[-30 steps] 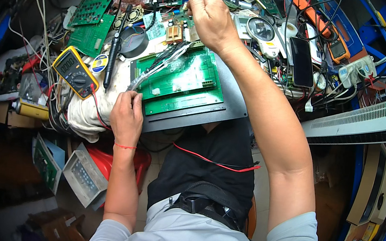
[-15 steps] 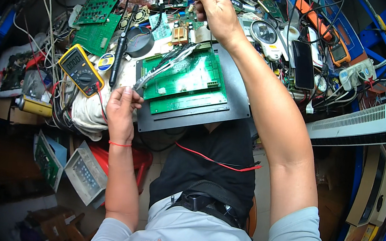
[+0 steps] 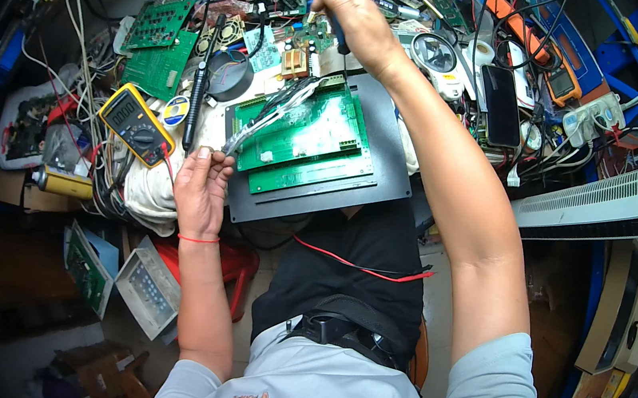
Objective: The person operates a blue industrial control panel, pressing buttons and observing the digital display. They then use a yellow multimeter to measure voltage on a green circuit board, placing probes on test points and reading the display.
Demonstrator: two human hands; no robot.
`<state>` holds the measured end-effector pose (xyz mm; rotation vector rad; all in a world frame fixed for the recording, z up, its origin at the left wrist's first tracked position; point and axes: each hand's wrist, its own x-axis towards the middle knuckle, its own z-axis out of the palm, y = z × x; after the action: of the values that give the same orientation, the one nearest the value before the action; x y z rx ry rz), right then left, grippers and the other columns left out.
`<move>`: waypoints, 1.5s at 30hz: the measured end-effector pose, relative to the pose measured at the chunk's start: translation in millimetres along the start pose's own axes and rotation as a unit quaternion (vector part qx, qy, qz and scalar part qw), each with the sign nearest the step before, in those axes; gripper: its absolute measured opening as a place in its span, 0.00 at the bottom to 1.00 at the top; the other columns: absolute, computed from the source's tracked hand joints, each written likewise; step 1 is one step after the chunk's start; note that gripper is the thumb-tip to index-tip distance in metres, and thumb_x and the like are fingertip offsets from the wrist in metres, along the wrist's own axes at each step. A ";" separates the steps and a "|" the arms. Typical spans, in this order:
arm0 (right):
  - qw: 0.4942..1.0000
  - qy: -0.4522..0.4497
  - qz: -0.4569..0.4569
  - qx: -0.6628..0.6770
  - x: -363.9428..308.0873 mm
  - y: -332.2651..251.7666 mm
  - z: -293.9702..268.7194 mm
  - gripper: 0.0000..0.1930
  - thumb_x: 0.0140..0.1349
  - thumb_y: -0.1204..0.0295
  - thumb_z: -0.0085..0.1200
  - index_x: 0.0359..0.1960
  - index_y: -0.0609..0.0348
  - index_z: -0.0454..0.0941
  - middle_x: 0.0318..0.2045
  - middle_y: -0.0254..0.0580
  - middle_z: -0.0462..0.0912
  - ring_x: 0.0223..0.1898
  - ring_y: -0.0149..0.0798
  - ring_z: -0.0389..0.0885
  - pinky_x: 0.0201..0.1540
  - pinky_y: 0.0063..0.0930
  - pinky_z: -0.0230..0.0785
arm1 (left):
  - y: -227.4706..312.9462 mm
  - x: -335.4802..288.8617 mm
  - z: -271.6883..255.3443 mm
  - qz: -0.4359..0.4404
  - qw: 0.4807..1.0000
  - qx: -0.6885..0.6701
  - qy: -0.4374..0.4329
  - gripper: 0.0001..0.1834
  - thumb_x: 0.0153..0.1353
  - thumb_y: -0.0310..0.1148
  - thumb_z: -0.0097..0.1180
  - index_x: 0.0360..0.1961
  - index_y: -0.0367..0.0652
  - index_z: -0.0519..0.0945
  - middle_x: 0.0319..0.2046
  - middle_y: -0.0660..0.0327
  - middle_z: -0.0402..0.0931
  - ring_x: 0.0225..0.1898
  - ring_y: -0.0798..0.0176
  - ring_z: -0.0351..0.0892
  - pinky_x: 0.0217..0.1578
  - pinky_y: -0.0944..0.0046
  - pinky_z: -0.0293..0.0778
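A green circuit board (image 3: pixel 316 130) lies over a second green board on a dark grey metal plate (image 3: pixel 318 208). Across it runs a bundle of grey and white wires (image 3: pixel 271 119), from a green terminal block (image 3: pixel 334 82) at the far edge to the left side. My left hand (image 3: pixel 202 190) pinches the near end of these wires beside the plate's left edge. Above the terminal block, my right hand (image 3: pixel 355 28) is closed round a screwdriver (image 3: pixel 341 39) with a dark handle. Its thin shaft points down at the block; the tip's exact contact is hard to see.
A yellow multimeter (image 3: pixel 135 124), a solder spool (image 3: pixel 176 111) and a black pen-like tool (image 3: pixel 196 94) lie left. Further off are more green boards (image 3: pixel 153 64) and a round black container (image 3: pixel 230 71). A phone (image 3: pixel 500 106) and a magnifier (image 3: pixel 434 56) stand right.
My right hand has tilted slightly, and the screwdriver now shows below it. My left hand still pinches the wires, its fingers turned a little. The whole view has shifted slightly.
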<state>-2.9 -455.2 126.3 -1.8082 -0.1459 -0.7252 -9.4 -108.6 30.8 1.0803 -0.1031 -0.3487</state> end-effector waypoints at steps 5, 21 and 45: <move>1.000 -0.004 0.025 0.005 -1.0 -11.3 1.1 0.18 0.77 0.59 0.54 0.56 0.59 0.84 0.43 0.40 0.89 0.44 0.33 0.87 0.52 0.28 0.78 | 29.3 28.4 2.6 -0.159 0.947 -0.254 -0.113 0.08 0.65 0.23 0.50 0.41 0.32 0.80 0.43 0.49 0.81 0.45 0.54 0.81 0.46 0.62 0.81; 0.949 0.059 -0.085 -0.297 -18.2 -29.9 -7.1 0.17 0.68 0.64 0.56 0.57 0.50 0.81 0.41 0.51 0.84 0.44 0.56 0.85 0.51 0.47 0.79 | -4.3 126.7 174.1 0.055 0.843 0.431 -0.318 0.16 0.68 0.33 0.64 0.52 0.34 0.88 0.44 0.56 0.89 0.44 0.70 0.83 0.49 0.66 0.78; 0.984 -0.005 -0.089 -0.156 -20.2 -33.2 -8.4 0.19 0.67 0.73 0.60 0.60 0.52 0.83 0.52 0.48 0.86 0.53 0.47 0.86 0.56 0.35 0.78 | -18.2 146.8 174.7 0.041 0.822 0.437 -0.362 0.07 0.64 0.25 0.66 0.42 0.33 0.88 0.39 0.62 0.88 0.42 0.70 0.84 0.47 0.67 0.79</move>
<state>-37.2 -445.6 144.2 -2.1173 -0.2121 -0.9043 80.7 -312.0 84.6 1.7914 -1.0793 -0.6531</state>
